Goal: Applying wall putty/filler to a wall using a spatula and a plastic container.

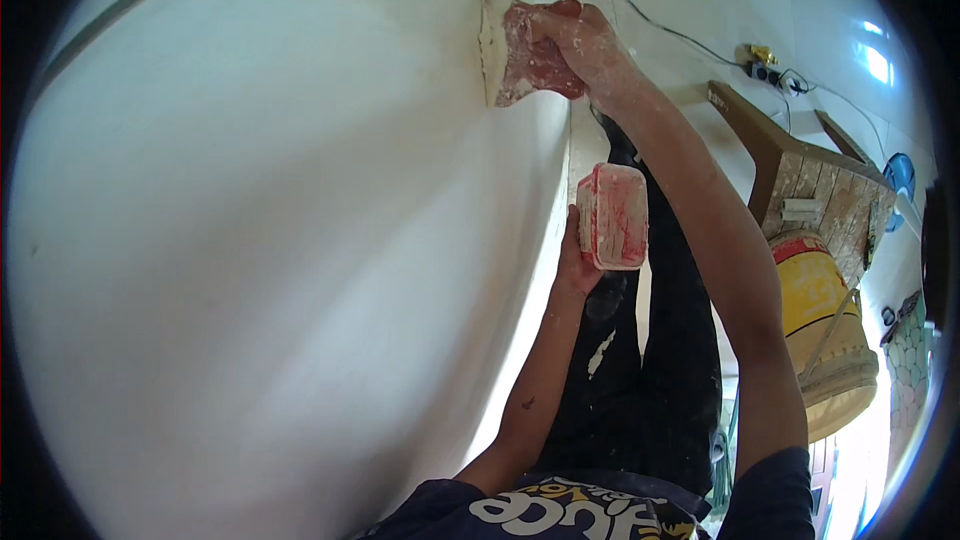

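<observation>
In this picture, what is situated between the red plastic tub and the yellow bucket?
In the head view, the person's right arm and black trousers lie between tub and bucket.

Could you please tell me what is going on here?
A person's right hand grips a flat red scraper, its edge coated with cream-coloured paste, seemingly against the smooth white wall. The left hand holds a rectangular red plastic tub smeared with white, lower down. Off to the right, a round yellow bucket sits by a brown wooden bench.
</observation>
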A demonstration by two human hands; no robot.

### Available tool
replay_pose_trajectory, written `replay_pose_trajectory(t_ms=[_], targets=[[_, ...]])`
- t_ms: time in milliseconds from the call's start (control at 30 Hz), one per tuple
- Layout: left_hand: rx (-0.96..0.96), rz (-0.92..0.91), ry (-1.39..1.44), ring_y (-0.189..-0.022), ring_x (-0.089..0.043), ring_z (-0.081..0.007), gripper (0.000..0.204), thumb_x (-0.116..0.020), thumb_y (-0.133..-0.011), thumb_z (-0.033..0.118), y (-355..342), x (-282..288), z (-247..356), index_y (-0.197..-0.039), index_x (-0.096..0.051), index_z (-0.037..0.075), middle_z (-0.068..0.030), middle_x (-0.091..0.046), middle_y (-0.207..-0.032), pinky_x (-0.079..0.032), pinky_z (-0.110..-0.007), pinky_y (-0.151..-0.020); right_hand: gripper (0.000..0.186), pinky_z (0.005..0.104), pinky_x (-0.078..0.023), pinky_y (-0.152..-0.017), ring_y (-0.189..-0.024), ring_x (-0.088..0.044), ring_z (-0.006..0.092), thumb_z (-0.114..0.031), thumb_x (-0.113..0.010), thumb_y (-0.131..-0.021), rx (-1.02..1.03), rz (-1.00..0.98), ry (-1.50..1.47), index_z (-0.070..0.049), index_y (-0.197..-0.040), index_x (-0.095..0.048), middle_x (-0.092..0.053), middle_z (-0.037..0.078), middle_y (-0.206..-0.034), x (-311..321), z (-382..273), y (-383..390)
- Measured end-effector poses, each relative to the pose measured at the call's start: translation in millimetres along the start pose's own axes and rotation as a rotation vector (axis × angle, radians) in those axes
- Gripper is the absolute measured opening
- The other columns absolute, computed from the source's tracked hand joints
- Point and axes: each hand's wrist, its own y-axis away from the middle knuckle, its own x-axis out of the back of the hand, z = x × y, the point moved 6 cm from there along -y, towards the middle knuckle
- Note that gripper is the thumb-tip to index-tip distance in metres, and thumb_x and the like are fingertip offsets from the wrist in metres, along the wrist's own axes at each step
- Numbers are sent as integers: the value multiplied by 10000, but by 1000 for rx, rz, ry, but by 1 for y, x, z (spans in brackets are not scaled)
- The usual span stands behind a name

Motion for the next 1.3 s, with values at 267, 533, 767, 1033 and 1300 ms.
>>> replay_pose_trajectory(t_ms=[267,533,767,1033,1300], targets=[[2,-53,-17,-1279,-521,-290,677,-417,-983,604,17,-28,10,-1453,-428,116,-114,-519,-1417,-438,-503,-1065,194,299,-508,-575,-589,-583,143,-156,-651,-800,114,43,153,38,-802,-649,-614,56,-690,-42,-77,29],[-26,-93,-45,-1310,-493,-292,693,-376,-988,618,41,-56,15,-1474,-395,125,-116,-487,-1448,-409,-501,-1091,301,327,-578,-692,-593,-659,195,-189,-525,-914,743,-118,1137,-34,-688,-649,-618,26,-537,-109,-142,78],[-36,-206,-37,-1317,-488,-289,701,-364,-992,617,57,-69,15,-1488,-370,122,-118,-473,-1462,-403,-500,-1097,344,308,-568,-662,-570,-658,180,-175,-519,-906,499,-85,878,-11,-617,-609,-613,42,-534,-116,-164,95],[-18,-249,18,-1294,-512,-313,706,-372,-987,617,69,-81,17,-1490,-368,121,-133,-483,-1450,-437,-533,-1064,346,291,-567,-635,-548,-674,177,-197,-568,-854,247,-122,647,34,-598,-597,-685,111,-619,-131,-180,110],[3,-402,69,-1279,-525,-335,700,-383,-987,608,83,-105,19,-1490,-374,121,-146,-482,-1452,-442,-567,-1047,265,320,-553,-623,-596,-683,190,-170,-621,-810,192,-176,435,60,-682,-656,-682,128,-636,-153,-204,122]])
